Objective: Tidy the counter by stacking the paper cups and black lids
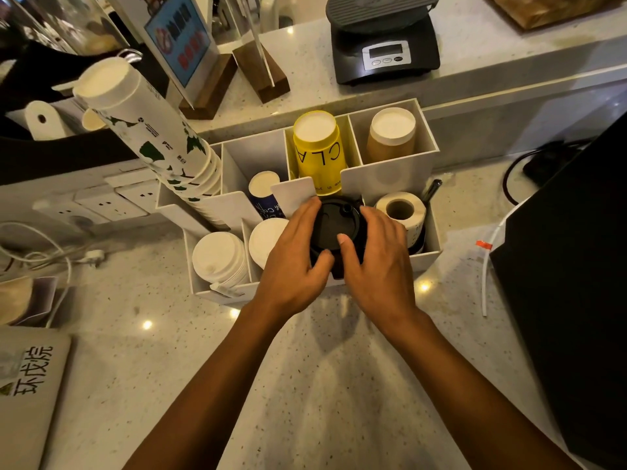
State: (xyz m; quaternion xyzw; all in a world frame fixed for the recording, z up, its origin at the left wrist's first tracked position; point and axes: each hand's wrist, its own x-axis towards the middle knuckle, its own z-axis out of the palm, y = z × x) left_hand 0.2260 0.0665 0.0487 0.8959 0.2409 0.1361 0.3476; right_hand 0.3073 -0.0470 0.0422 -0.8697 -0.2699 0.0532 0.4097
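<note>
A stack of black lids (334, 225) stands in a front compartment of the white organizer (390, 179). My left hand (295, 256) grips its left side and my right hand (376, 256) its right side, thumbs on the top lid. Behind it are upside-down stacks of yellow cups (319, 150), brown cups (390, 135) and blue cups (263, 193). A tall stack of white printed cups (149, 130) leans out of the left compartment. White lids (219, 259) and more white lids (268, 237) fill the front left slots.
A label roll (402, 212) sits right of the black lids. A black scale (383, 45) and wooden sign stands (261, 69) are on the raised ledge. A black machine (576, 283) stands at right; a laptop (27, 385) and cables (40, 256) lie at left.
</note>
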